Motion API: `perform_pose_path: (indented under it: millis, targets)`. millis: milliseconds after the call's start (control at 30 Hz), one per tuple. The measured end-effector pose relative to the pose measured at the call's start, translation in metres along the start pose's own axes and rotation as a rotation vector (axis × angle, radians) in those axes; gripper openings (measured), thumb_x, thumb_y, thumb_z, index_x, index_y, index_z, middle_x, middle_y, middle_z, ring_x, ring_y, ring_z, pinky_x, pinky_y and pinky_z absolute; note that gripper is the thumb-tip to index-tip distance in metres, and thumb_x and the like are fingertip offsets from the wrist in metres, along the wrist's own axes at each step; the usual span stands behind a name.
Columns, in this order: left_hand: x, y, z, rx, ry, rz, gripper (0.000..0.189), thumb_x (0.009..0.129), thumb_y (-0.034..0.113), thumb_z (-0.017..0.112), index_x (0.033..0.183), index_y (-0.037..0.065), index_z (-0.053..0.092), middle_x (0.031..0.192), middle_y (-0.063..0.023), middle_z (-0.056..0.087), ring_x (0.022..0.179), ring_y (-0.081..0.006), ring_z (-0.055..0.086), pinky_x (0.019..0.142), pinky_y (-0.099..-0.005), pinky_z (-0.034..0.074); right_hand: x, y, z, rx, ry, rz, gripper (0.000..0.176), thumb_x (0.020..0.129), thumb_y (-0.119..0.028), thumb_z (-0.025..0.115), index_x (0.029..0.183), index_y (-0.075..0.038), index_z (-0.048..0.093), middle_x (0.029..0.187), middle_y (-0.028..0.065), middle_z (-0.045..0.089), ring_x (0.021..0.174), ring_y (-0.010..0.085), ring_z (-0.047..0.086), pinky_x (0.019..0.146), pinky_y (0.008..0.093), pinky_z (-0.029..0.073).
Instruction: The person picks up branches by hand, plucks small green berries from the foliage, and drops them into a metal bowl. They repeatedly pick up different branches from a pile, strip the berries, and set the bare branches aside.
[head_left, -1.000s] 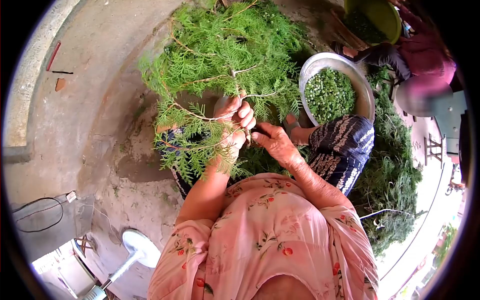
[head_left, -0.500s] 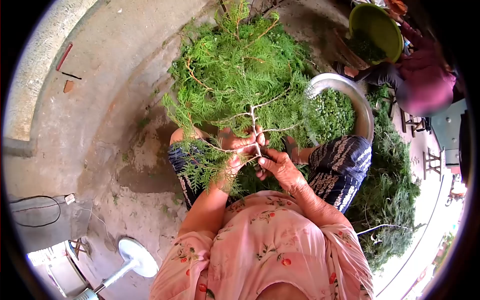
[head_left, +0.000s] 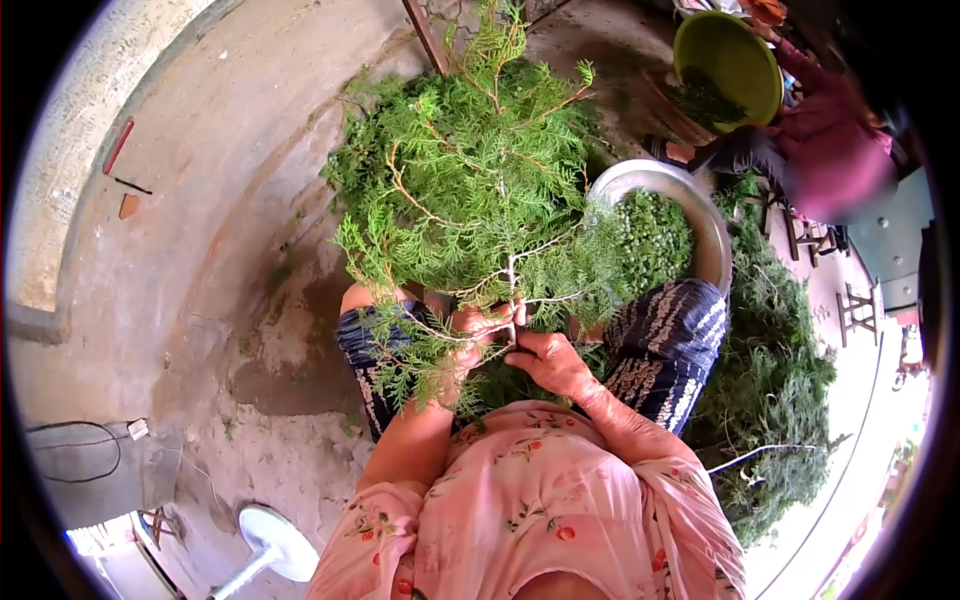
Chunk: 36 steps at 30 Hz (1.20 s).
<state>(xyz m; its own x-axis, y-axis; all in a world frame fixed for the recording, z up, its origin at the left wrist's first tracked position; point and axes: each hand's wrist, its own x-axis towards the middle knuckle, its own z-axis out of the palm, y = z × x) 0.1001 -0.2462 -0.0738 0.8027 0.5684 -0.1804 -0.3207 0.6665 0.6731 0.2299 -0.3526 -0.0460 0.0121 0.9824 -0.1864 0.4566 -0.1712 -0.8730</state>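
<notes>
In the head view, a large leafy conifer branch (head_left: 510, 268) stands out in front of me, its pale stem pointing away and its flat green sprays spreading wide. My left hand (head_left: 478, 328) is closed round the lower stem, partly covered by sprigs. Just below and to the right, my right hand (head_left: 550, 364) pinches the stem's cut end between thumb and fingers. Whether it also holds a small tool cannot be made out. Behind the branch lies a heap of similar greenery (head_left: 370, 135), largely hidden by it.
A metal basin (head_left: 712, 235) holding small green clippings sits beyond my right knee. More cut branches (head_left: 765, 390) are piled along my right side. Another person (head_left: 830, 160) sits at upper right beside a green tub (head_left: 768, 85). A white round-topped stand (head_left: 285, 540) is at lower left.
Both hands have come slightly closer to my body with the branch, and its stem is straighter. My right hand has turned, its knuckles now facing up more. The view has shifted a little.
</notes>
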Motion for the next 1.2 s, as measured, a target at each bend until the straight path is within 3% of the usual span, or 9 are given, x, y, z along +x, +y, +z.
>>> perform_pose_path:
  millis: [100, 267, 467, 533, 667, 933, 1033, 1100, 1200]
  targets:
    - [0.004, -0.003, -0.002, 0.002, -0.004, -0.034, 0.019, 0.084, 0.005, 0.052, 0.101, -0.005, 0.052, 0.081, -0.0103, 0.054, 0.080, -0.0231, 0.054, 0.085, -0.0393, 0.043, 0.000, -0.004, -0.004, 0.454, -0.180, 0.204, 0.019, 0.080, -0.009, 0.060, 0.098, -0.003, 0.060, 0.068, 0.0051, 0.058, 0.056, 0.0100, 0.052, 0.055, 0.0263, 0.045]
    - [0.005, -0.001, 0.003, 0.035, -0.020, -0.052, 0.019, 0.085, 0.007, 0.052, 0.099, -0.005, 0.052, 0.081, -0.0100, 0.055, 0.083, -0.0255, 0.055, 0.084, -0.0389, 0.044, -0.001, -0.001, -0.004, 0.615, -0.218, 0.233, 0.021, 0.081, -0.007, 0.058, 0.102, -0.003, 0.059, 0.067, 0.0012, 0.055, 0.055, 0.0048, 0.050, 0.053, 0.0223, 0.044]
    - [0.010, -0.003, -0.003, -0.037, -0.068, -0.107, 0.021, 0.085, 0.006, 0.052, 0.103, -0.003, 0.052, 0.082, -0.0100, 0.056, 0.081, -0.0215, 0.056, 0.081, -0.0368, 0.045, -0.003, -0.007, -0.004, 0.413, -0.057, 0.195, 0.015, 0.079, -0.007, 0.060, 0.093, -0.001, 0.059, 0.064, 0.0052, 0.055, 0.053, 0.0082, 0.053, 0.051, 0.0248, 0.045]
    - [0.006, 0.003, 0.007, -0.015, 0.056, -0.150, 0.020, 0.087, 0.016, 0.053, 0.098, 0.001, 0.059, 0.088, -0.0075, 0.061, 0.078, -0.0154, 0.058, 0.065, -0.0255, 0.046, -0.003, -0.001, -0.001, 0.353, -0.022, 0.099, 0.016, 0.082, -0.009, 0.057, 0.097, -0.003, 0.061, 0.064, 0.0007, 0.055, 0.052, 0.0055, 0.052, 0.046, 0.0203, 0.043]
    - [0.010, 0.001, 0.008, 0.036, 0.172, -0.060, 0.028, 0.087, 0.026, 0.055, 0.100, 0.002, 0.059, 0.089, -0.0129, 0.064, 0.074, -0.0186, 0.063, 0.060, -0.0281, 0.051, -0.001, -0.002, -0.002, 0.349, 0.005, 0.203, 0.013, 0.082, -0.009, 0.058, 0.092, -0.002, 0.061, 0.061, 0.0012, 0.055, 0.052, 0.0061, 0.053, 0.045, 0.0211, 0.044]
    - [0.000, -0.043, -0.039, 0.046, 0.233, -0.016, 0.031, 0.083, 0.025, 0.059, 0.109, 0.008, 0.056, 0.105, -0.0053, 0.059, 0.091, -0.0160, 0.057, 0.079, -0.0327, 0.046, 0.007, -0.001, -0.008, 0.313, 0.137, 0.292, 0.014, 0.080, -0.013, 0.061, 0.085, 0.000, 0.060, 0.059, 0.0026, 0.056, 0.049, 0.0072, 0.053, 0.043, 0.0230, 0.044]
    - [0.013, -0.050, -0.053, 0.201, 0.459, -0.284, 0.029, 0.080, 0.027, 0.063, 0.102, 0.009, 0.058, 0.089, -0.0029, 0.063, 0.076, -0.0136, 0.060, 0.065, -0.0230, 0.049, 0.009, 0.003, -0.019, 0.123, 0.297, 0.022, 0.018, 0.078, -0.015, 0.063, 0.079, 0.002, 0.057, 0.057, 0.0097, 0.056, 0.044, 0.0136, 0.054, 0.043, 0.0287, 0.043]
    - [0.016, -0.041, -0.054, 0.083, 0.214, -0.246, 0.027, 0.079, 0.026, 0.065, 0.098, 0.007, 0.060, 0.083, -0.0052, 0.063, 0.070, -0.0138, 0.060, 0.061, -0.0225, 0.049, 0.009, -0.001, -0.031, 0.061, 0.393, -0.049, 0.020, 0.077, -0.015, 0.063, 0.075, 0.002, 0.054, 0.056, 0.0124, 0.055, 0.044, 0.0176, 0.055, 0.044, 0.0315, 0.043]
    - [0.011, -0.026, -0.035, 0.139, 0.343, -0.219, 0.024, 0.081, 0.015, 0.063, 0.102, 0.006, 0.058, 0.085, -0.0047, 0.062, 0.071, -0.0137, 0.059, 0.063, -0.0231, 0.048, 0.008, -0.009, -0.053, 0.042, 0.546, -0.103, 0.021, 0.077, -0.015, 0.064, 0.073, 0.002, 0.052, 0.055, 0.0137, 0.054, 0.046, 0.0211, 0.057, 0.045, 0.0328, 0.043]
